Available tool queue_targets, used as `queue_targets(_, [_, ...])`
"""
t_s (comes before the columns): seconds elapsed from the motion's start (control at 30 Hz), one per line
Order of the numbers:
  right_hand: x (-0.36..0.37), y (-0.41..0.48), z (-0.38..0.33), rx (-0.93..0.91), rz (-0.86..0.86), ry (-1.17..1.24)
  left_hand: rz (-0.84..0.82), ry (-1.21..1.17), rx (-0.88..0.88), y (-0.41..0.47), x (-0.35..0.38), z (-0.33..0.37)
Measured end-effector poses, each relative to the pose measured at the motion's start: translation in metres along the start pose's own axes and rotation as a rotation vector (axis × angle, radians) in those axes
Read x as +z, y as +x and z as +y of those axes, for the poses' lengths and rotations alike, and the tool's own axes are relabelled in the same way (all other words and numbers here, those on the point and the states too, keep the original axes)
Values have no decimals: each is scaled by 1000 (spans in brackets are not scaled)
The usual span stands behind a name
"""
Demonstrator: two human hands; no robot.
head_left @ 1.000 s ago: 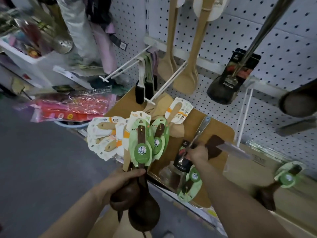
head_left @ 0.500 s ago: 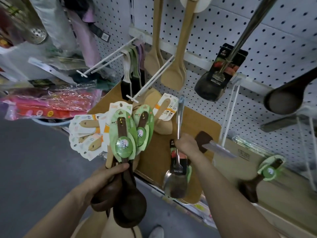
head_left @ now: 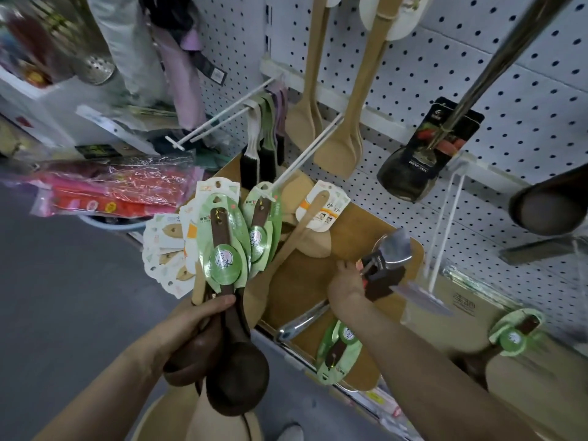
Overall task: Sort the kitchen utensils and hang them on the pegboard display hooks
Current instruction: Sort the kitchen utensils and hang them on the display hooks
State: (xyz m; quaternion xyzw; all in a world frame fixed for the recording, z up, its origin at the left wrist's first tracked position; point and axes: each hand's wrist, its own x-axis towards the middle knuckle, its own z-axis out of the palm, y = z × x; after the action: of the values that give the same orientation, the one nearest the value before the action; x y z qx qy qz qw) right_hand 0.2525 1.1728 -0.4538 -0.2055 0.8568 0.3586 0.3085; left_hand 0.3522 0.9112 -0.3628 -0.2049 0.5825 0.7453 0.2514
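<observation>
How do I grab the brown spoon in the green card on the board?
Probably pinch the dark brown wooden spoon in the green card by its carded handle end, from the near side: that end points toward you at the wooden board's edge, and the right forearm hides the rest.

Brown board (head_left: 302,291) sits on the shelf below the pegboard (head_left: 477,74). Pale wooden spatulas (head_left: 310,246) piled at its back, green-carded dark spoon (head_left: 339,351) at its front edge. Cardboard box (head_left: 461,300) just right, second green-carded spoon (head_left: 515,335) on it.

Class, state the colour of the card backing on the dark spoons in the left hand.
Light green card backing, clearest in the head view.
</observation>
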Motion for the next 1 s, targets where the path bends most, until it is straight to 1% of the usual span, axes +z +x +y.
queue_targets(0.03, [-3, 2, -2, 9, 64, 27, 11, -3, -4, 0, -3, -2])
queue_targets(0.1, [-16, 7, -8, 76, 318, 178, 44, -17, -16, 2, -10, -6])
queue_targets(0.13, [-24, 9, -11, 92, 417, 259, 52, -34, -30, 3, -14, -8])
queue_targets(0.17, [-32, 12, -15, 86, 491, 331, 59, -53, -54, 4, -17, -10])
queue_targets(0.23, [-48, 19, -20, 73, 550, 407, 57, -76, -67, 3, -21, -10])
queue_targets(0.3, [-60, 30, -29, -57, 561, 506, 69, -68, -44, 3, -26, -9])
queue_targets(0.33, [-64, 35, -32, -94, 540, 503, 62, -76, -36, 2, -28, -9])
queue_targets(0.4, [-72, 40, -32, -79, 491, 472, 55, -119, -20, 1, -35, -9])
queue_targets(0.47, [-70, 43, -32, -60, 477, 498, 56, -130, -27, -1, -43, -9])
queue_targets(0.53, [-70, 41, -31, -45, 538, 451, 80, -180, -56, -5, -53, -8])
queue_targets(0.6, [-66, 39, -27, -40, 564, 360, 96, -190, -58, -6, -65, -10])
queue_targets(0.73, [-69, 18, -20, -47, 639, 295, 119, -148, -58, -10, -77, -4])
queue_targets(0.8, [-77, 4, -15, -24, 610, 264, 157, -146, -86, -13, -79, 0])
queue_targets(0.83, [-82, -4, -13, -7, 567, 252, 164, -148, -90, -14, -81, 2])
queue_targets(0.93, [-86, -16, -11, -18, 486, 228, 166, -177, -93, -21, -84, 12])
queue_targets(1.0, [-90, -26, -9, -27, 386, 243, 154, -179, -123, -25, -84, 20])
